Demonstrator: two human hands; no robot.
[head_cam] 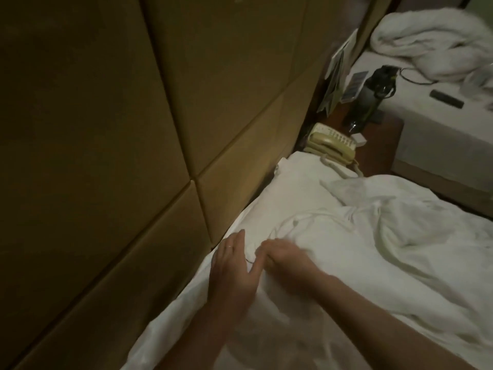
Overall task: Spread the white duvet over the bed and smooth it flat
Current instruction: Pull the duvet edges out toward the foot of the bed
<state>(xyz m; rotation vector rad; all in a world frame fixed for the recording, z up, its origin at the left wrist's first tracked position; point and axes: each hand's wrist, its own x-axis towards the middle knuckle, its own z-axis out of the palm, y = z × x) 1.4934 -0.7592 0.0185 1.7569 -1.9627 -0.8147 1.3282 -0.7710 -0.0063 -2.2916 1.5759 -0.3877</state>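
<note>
The white duvet (360, 252) lies rumpled over the bed, with folds and creases running toward the right. A white pillow (290, 188) sits at the head end against the padded headboard. My left hand (234, 265) lies flat with straight fingers on the white fabric near the headboard edge. My right hand (285, 259) is just beside it, fingers curled into a fold of the duvet; the two hands touch at the fingers.
A tan padded headboard (120, 156) fills the left. A beige telephone (330, 145), a dark bottle (368, 100) and cards stand on a wooden nightstand (378, 150). A second bed (432, 121) beyond it carries a bunched white duvet, a cable and a remote.
</note>
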